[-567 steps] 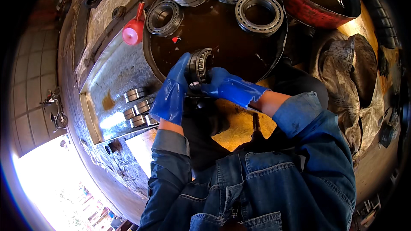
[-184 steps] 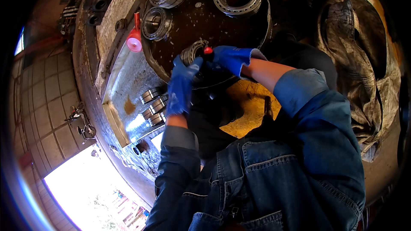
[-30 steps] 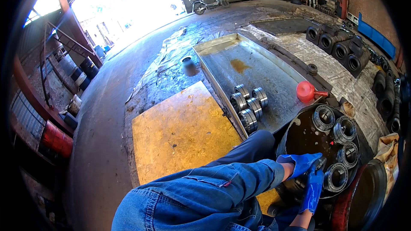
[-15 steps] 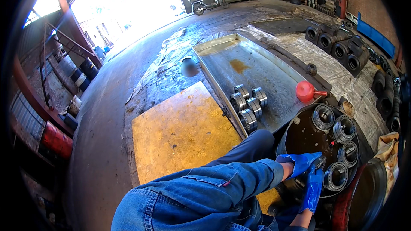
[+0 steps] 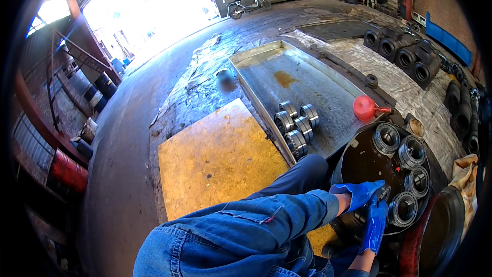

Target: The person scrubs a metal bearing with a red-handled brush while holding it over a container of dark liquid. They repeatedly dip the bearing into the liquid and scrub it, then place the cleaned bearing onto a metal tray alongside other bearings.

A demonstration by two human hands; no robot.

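Observation:
Both hands wear blue gloves and meet over a round drum [image 5: 353,156] of dark brown liquid. A metal bearing [image 5: 385,193] is held between them, mostly hidden by the gloves. My left hand [image 5: 360,195] lies across its near left side, fingers wrapped over its top. From below, my right hand [image 5: 375,224] grips it, fingers closed around its lower side. Just right of the hands a roller bearing [image 5: 403,209] lies flat at the drum's edge. Others curve up along that side, among them a bearing [image 5: 386,138] at the top.
Beyond the drum a long metal tray [image 5: 328,72] holds several bearings [image 5: 295,143] and a red plastic dipper [image 5: 364,108]. A yellow board [image 5: 220,154] lies at the left. A red drum [image 5: 435,236] stands at the lower right. Large black rings [image 5: 405,59] line the far right.
The view has shifted very slightly. Both hands keep the bearing at nearly the same spot over the drum, with only a small movement of the fingers.

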